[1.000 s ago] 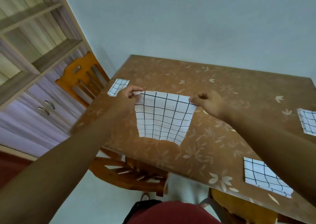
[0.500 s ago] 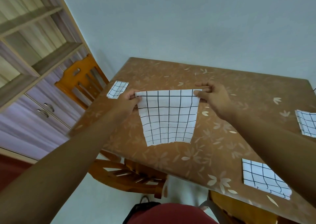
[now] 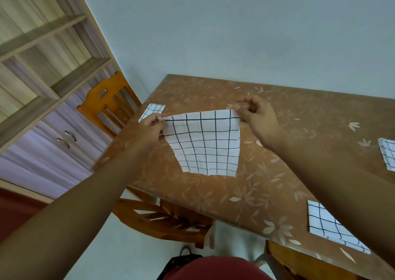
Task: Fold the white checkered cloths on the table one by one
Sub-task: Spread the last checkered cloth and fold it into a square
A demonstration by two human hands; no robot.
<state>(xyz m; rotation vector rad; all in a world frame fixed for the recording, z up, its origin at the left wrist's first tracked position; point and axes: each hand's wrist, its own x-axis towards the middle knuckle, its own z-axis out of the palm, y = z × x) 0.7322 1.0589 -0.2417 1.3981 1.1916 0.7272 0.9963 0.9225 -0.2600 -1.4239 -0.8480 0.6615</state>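
A white checkered cloth (image 3: 205,145) is stretched between my two hands over the brown floral table (image 3: 299,117). My left hand (image 3: 152,127) pinches its far left corner. My right hand (image 3: 256,117) pinches its far right corner, slightly higher. The cloth's near edge lies on the table. Three more checkered cloths lie on the table: a small folded cloth (image 3: 152,111) at the far left edge, one flat cloth (image 3: 333,228) near the front right, partly under my right forearm, and a third cloth (image 3: 388,155) cut off at the right edge.
An orange wooden chair (image 3: 109,102) stands at the table's left side, and another chair (image 3: 162,217) is tucked under the near edge. A wooden shelf unit with cabinet doors (image 3: 53,108) fills the left. A pale wall rises behind the table.
Both hands have lifted the cloth's far edge and pulled it taut and straighter; the right hand has risen and moved away from me. The cloth's near edge stays on the table.
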